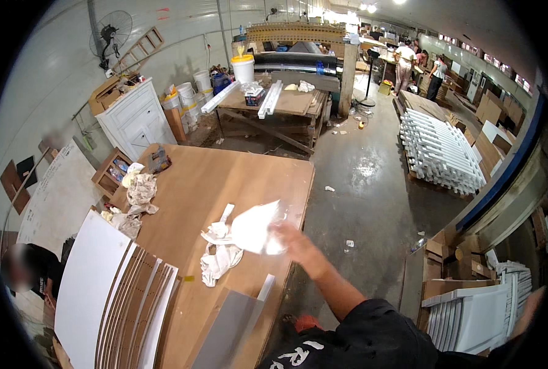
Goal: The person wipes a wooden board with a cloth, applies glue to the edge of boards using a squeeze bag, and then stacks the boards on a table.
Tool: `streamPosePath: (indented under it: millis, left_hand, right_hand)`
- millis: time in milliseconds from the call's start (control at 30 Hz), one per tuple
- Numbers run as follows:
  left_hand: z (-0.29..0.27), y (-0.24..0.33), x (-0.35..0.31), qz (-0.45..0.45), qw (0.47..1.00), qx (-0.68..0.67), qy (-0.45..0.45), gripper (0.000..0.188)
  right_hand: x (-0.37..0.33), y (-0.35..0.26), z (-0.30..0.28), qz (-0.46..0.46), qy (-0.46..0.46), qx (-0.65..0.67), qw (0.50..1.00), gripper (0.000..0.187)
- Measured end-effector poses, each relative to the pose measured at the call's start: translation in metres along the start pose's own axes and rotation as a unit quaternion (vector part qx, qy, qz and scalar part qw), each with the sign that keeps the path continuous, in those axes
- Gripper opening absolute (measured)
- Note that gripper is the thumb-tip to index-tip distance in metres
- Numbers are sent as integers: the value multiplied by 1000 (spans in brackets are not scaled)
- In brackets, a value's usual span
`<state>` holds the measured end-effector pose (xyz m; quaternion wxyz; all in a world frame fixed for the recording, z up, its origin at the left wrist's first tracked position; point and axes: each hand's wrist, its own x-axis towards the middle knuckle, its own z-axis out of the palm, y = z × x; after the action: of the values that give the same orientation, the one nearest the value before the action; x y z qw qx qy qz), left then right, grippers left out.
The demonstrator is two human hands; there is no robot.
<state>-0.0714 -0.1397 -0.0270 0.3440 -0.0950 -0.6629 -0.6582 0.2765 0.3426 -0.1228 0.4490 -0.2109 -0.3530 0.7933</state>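
Observation:
My right hand (291, 241) reaches over the brown tabletop (262, 175) near its right edge. Its fingers are blurred, closed at the edge of a bright white sheet-like piece (255, 227). Glare hides whether that piece is cloth or paper. Crumpled white rags (220, 261) lie just left of it. A grey board (222, 332) rests closer to me, with a narrow white strip (266, 287) at its far end. My left hand does not show.
Curved white panels (92, 289) stand at the table's left, near a seated person. More rags (142, 192) and a grey tool (159, 160) lie at the far left. Behind is a worktable (286, 101). White slatted parts (440, 150) are stacked right of the aisle; several people stand farther back.

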Motion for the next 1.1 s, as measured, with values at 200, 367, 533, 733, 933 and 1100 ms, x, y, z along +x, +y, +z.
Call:
streamPosePath:
  millis: [200, 367, 533, 733, 933, 1100]
  left_hand:
    - [-57, -17, 27, -43, 998, -35, -35, 68]
    - [-117, -30, 60, -69, 994, -57, -60, 73]
    - [-173, -58, 97, -138, 982, -93, -83, 77]
    - [-217, -123, 124, -108, 897, -251, -347, 89]
    - [-217, -42, 139, -271, 852, -168, -416, 68]
    - [-221, -55, 136, -194, 861, -170, -439, 61]
  right_hand:
    - [-95, -16, 52, -48, -209, 373, 903, 59]
    - [-189, -80, 167, -221, -3, 172, 960, 56]
    - [-241, -86, 307, -275, -147, 58, 948, 70]
    - [-287, 14, 378, -68, -289, 264, 918, 85]
    - [-301, 113, 485, 173, -393, 215, 877, 78]
    - [-308, 193, 496, -222, -143, -152, 952, 55]
